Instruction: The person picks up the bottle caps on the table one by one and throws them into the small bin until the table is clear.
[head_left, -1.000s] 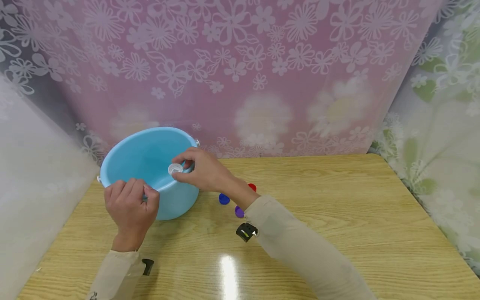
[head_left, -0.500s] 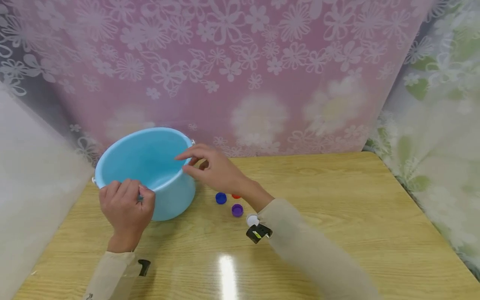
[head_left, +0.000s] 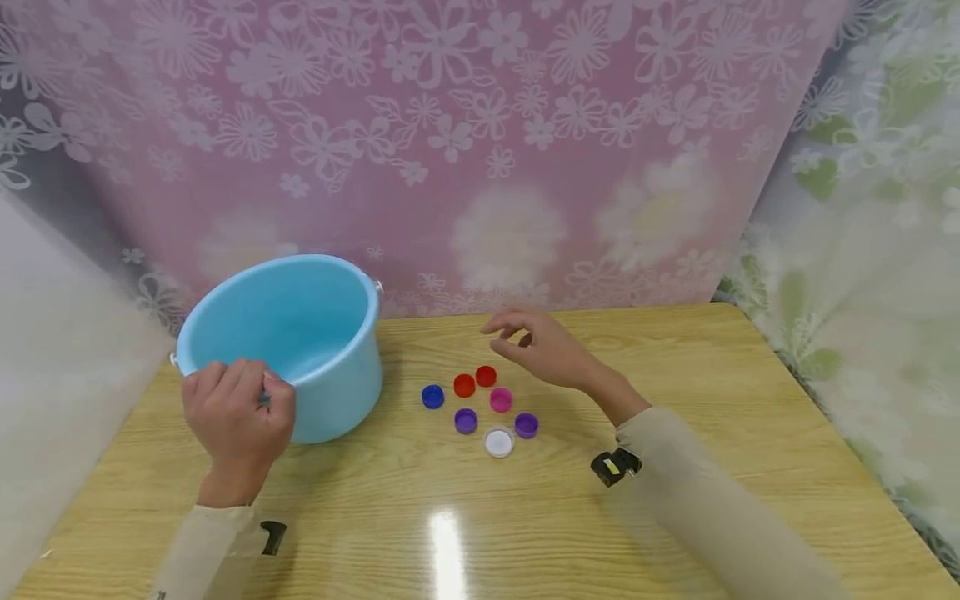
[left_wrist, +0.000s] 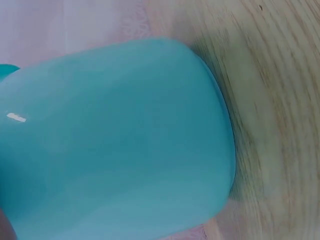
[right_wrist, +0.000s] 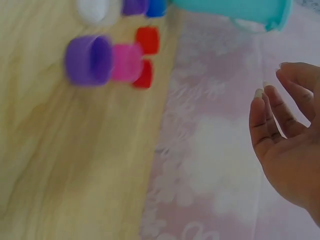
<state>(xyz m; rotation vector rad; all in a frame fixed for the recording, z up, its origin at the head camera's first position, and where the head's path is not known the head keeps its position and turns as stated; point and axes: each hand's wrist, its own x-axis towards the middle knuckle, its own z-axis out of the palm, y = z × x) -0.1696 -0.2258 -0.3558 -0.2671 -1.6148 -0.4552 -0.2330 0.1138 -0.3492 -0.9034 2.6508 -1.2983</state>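
Observation:
A light blue bucket (head_left: 337, 392) stands at the table's left, tilted toward me in the head view. My left hand (head_left: 238, 417) grips its near rim with curled fingers. In the left wrist view the bucket's side (left_wrist: 120, 135) fills most of the picture. To the right, my right hand (head_left: 543, 346) hovers above the table with loosely bent fingers and nothing between them. Left of and below it lie several bottle caps: a blue cap (head_left: 432, 396), two red caps (head_left: 464, 385), a pink cap (head_left: 501, 400), two purple caps (head_left: 466, 421) and a white cap (head_left: 498, 442).
The wooden table (head_left: 675, 375) reaches back to a pink flowered curtain (head_left: 517, 167). Pale curtains hang on both sides, the right curtain (head_left: 877, 275) bearing green leaves. A black strap piece (head_left: 615, 465) sits at my right cuff.
My right hand has let go of a clear white cap at the bucket's mouth and moved right, over the table, uncovering the caps. The left hand has stayed on the rim.

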